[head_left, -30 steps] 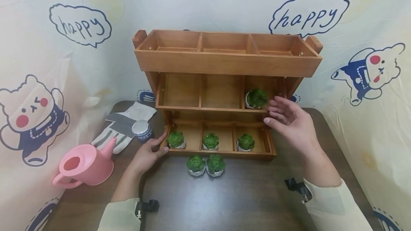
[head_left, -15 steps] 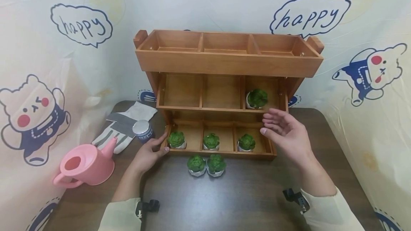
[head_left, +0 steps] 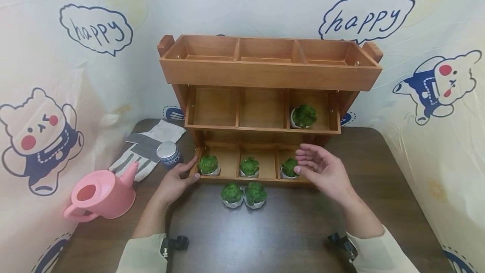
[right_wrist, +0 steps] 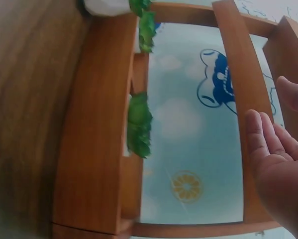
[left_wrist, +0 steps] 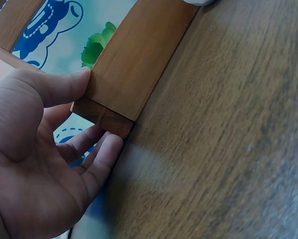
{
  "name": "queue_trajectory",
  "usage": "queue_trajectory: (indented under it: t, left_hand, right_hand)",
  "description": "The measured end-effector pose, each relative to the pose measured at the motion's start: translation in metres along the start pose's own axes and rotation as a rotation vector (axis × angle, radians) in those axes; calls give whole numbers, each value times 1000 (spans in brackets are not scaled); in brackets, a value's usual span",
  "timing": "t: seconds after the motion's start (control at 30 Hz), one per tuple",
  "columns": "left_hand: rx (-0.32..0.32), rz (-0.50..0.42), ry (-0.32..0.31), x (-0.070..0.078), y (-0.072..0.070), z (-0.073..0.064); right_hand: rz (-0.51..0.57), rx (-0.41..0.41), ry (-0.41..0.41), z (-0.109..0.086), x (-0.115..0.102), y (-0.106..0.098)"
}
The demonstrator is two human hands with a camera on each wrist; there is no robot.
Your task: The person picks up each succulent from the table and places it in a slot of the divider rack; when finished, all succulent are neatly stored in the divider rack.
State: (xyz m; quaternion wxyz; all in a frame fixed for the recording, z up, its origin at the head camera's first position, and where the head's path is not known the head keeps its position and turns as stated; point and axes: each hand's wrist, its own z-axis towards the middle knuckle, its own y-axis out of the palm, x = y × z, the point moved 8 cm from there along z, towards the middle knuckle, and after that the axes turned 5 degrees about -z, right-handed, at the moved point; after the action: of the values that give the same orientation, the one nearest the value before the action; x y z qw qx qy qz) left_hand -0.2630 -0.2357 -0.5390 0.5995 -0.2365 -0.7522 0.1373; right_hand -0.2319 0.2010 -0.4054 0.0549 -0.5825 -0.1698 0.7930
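Observation:
A three-tier wooden plant stand (head_left: 270, 75) is in front of me, each tier split into three compartments. My left hand (head_left: 175, 183) holds the left front corner of its bottom tier, thumb on the upper edge and fingers around the end, as the left wrist view shows. My right hand (head_left: 325, 173), fingers loosely extended and holding nothing, hovers over the bottom tier's right end, partly covering a small potted succulent (head_left: 289, 167). Other succulents sit in the bottom tier's left (head_left: 208, 164) and middle (head_left: 249, 167) compartments. One more succulent (head_left: 304, 116) occupies the middle tier's right compartment.
Two potted succulents (head_left: 232, 195) stand side by side on the dark wooden table (head_left: 242, 239) before the stand. Left of it are a pink watering can (head_left: 102, 195), a blue-and-white lidded jar (head_left: 169, 154) and grey-white gloves (head_left: 145, 146). A printed curtain surrounds the table.
My right hand has moved down and left, from beside the middle tier's succulent to the bottom tier's right succulent. My left hand keeps its place at the corner.

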Motion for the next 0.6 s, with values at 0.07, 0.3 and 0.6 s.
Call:
queue_trajectory:
  t: [0.07,0.3,0.6]
  left_hand:
    - [-2,1,-5,0,0,0]
    - [-5,-2,-18,-2,1,1]
    - [-7,9,-21,-4,1,1]
  right_hand:
    - [16,-22,2,-2,3,5]
    - [-13,-91,40,-8,14,25]
    - [-132,-273,91,-16,31,57]
